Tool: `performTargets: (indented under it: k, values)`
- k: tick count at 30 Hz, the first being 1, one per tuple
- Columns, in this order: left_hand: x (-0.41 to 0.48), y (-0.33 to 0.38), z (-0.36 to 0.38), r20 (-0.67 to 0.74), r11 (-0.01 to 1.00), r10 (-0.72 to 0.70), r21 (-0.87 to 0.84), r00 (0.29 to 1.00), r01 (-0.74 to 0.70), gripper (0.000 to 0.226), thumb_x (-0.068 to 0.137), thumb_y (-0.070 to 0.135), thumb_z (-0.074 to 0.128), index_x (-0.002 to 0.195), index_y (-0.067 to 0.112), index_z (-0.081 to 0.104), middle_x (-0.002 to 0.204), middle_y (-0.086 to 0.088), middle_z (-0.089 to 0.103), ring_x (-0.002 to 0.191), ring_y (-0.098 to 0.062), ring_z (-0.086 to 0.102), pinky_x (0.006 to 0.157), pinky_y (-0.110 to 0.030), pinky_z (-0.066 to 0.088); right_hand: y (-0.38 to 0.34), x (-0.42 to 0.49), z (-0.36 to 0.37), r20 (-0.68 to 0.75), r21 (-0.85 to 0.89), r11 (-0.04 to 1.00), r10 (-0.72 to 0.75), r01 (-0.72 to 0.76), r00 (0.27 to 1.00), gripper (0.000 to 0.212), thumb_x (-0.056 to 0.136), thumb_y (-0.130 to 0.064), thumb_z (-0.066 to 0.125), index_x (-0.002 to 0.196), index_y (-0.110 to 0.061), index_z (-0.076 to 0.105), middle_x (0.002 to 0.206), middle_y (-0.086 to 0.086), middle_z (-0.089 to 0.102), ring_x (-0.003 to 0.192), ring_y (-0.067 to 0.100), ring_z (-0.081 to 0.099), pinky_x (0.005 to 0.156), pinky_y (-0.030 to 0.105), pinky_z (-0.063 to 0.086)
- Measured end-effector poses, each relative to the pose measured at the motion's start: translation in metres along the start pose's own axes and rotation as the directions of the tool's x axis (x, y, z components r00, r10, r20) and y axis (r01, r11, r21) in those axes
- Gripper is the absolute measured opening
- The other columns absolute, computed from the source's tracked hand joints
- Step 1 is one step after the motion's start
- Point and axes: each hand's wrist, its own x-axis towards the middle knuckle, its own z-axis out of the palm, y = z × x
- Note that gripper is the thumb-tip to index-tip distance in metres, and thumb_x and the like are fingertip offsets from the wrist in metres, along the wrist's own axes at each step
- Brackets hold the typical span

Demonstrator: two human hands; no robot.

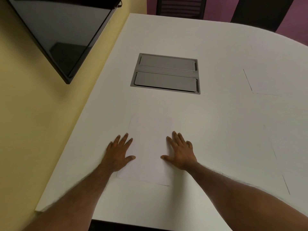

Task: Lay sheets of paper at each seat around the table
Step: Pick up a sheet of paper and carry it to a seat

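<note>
Presently, in the head view, one sheet of paper (148, 150) lies flat on the white table (216, 114) at the near seat, between the grey cable hatch (165, 74) and the table's near edge. The left hand (119, 152) and right hand (180, 152) are both flat and spread, holding nothing, each pressing one long edge of the sheet with its thumb on the paper. Judgement: the step is squaring the sheet. It is best done with light, even pressure from both palms, aligning the bottom edge with the table's edge, then lifting straight off so nothing drags. Two further sheets, a far sheet (265, 82) and a nearer sheet (281, 155), lie well apart to the right. They are white on white, readable only by thin dark edge lines, and the picture's edge cuts both off. Whether the pressed sheet is single cannot be told. Chairs (180, 5) are cut off at the top, and the near seat is out of view.
</note>
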Motion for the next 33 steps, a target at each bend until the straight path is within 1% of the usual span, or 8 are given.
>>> performTargets:
  k: [3, 6, 10, 13, 15, 19, 23, 33]
  values:
    - [0.001, 0.002, -0.002, -0.004, 1.0, -0.003, 0.007, 1.0, 0.003, 0.081, 0.092, 0.061, 0.046, 0.155, 0.029, 0.008, 0.164, 0.004, -0.008, 0.151, -0.025, -0.004, 0.119, -0.051, 0.009, -0.003, 0.0, -0.003, 0.005, -0.009, 1.0, 0.002, -0.002, 1.0, 0.091, 0.082, -0.076, 0.043, 0.154, -0.028, 0.014, 0.165, 0.002, -0.003, 0.152, 0.023, -0.004, 0.116, 0.05, 0.015]
    - [0.002, 0.004, -0.004, 0.017, 1.0, -0.013, 0.004, 1.0, 0.013, 0.081, 0.092, 0.059, 0.047, 0.155, 0.028, 0.008, 0.164, 0.004, -0.008, 0.151, -0.025, -0.004, 0.118, -0.052, 0.01, -0.004, 0.002, -0.007, 0.029, -0.007, 1.0, 0.011, -0.011, 1.0, 0.09, 0.083, -0.073, 0.047, 0.153, -0.027, 0.016, 0.165, 0.003, -0.002, 0.151, 0.024, -0.003, 0.117, 0.049, 0.016]
    - [0.001, 0.008, -0.006, 0.038, 0.999, -0.031, -0.007, 0.999, 0.031, 0.08, 0.093, 0.056, 0.048, 0.156, 0.026, 0.007, 0.164, 0.003, -0.01, 0.151, -0.023, -0.005, 0.118, -0.053, 0.009, -0.001, 0.003, -0.014, 0.006, 0.037, 0.999, -0.002, 0.002, 1.0, 0.083, 0.083, -0.067, 0.054, 0.147, -0.022, 0.028, 0.162, 0.005, 0.014, 0.149, 0.024, 0.011, 0.114, 0.045, 0.025]
    - [-0.004, 0.009, -0.007, 0.03, 0.998, -0.049, -0.033, 0.998, 0.05, 0.079, 0.094, 0.055, 0.047, 0.156, 0.025, 0.009, 0.164, 0.002, -0.009, 0.151, -0.02, -0.005, 0.119, -0.051, 0.009, 0.002, -0.003, -0.021, 0.002, 0.046, 0.999, -0.001, 0.001, 1.0, 0.082, 0.083, -0.063, 0.059, 0.146, -0.02, 0.029, 0.158, 0.003, 0.021, 0.145, 0.023, 0.021, 0.111, 0.043, 0.033]
    - [-0.009, 0.01, -0.008, 0.016, 0.997, -0.057, -0.046, 0.998, 0.058, 0.079, 0.094, 0.054, 0.047, 0.156, 0.025, 0.008, 0.164, 0.002, -0.009, 0.151, -0.019, -0.004, 0.119, -0.051, 0.009, 0.005, -0.009, -0.026, 0.009, 0.043, 0.999, 0.006, -0.007, 1.0, 0.081, 0.084, -0.061, 0.058, 0.148, -0.02, 0.028, 0.158, 0.002, 0.022, 0.145, 0.023, 0.024, 0.111, 0.042, 0.033]
    - [-0.021, 0.013, -0.01, 0.001, 0.999, -0.051, -0.003, 0.999, 0.051, 0.082, 0.092, 0.059, 0.047, 0.156, 0.027, 0.006, 0.164, 0.003, -0.012, 0.151, -0.019, -0.006, 0.119, -0.052, 0.011, 0.012, -0.023, -0.035, 0.044, 0.033, 0.999, 0.029, -0.03, 0.999, 0.08, 0.087, -0.056, 0.058, 0.15, -0.018, 0.026, 0.161, 0.003, 0.02, 0.147, 0.023, 0.022, 0.114, 0.042, 0.03]
    - [-0.029, 0.017, -0.003, 0.066, 0.998, -0.062, 0.005, 0.996, 0.062, 0.089, 0.087, 0.066, 0.05, 0.155, 0.03, 0.005, 0.163, 0.005, -0.015, 0.151, -0.021, -0.008, 0.118, -0.054, 0.014, 0.017, -0.039, -0.034, 0.065, 0.031, 0.999, 0.018, -0.021, 0.998, 0.079, 0.088, -0.053, 0.059, 0.151, -0.02, 0.025, 0.162, 0.001, 0.019, 0.147, 0.021, 0.021, 0.115, 0.043, 0.029]
    - [-0.03, 0.022, 0.004, 0.07, 0.995, -0.096, -0.027, 0.993, 0.098, 0.091, 0.087, 0.065, 0.051, 0.155, 0.03, 0.002, 0.163, 0.005, -0.016, 0.151, -0.022, -0.008, 0.118, -0.057, 0.013, 0.02, -0.057, -0.021, 0.072, 0.046, 0.999, 0.009, -0.012, 0.997, 0.077, 0.088, -0.051, 0.059, 0.151, -0.022, 0.024, 0.162, -0.001, 0.018, 0.147, 0.02, 0.022, 0.112, 0.041, 0.033]
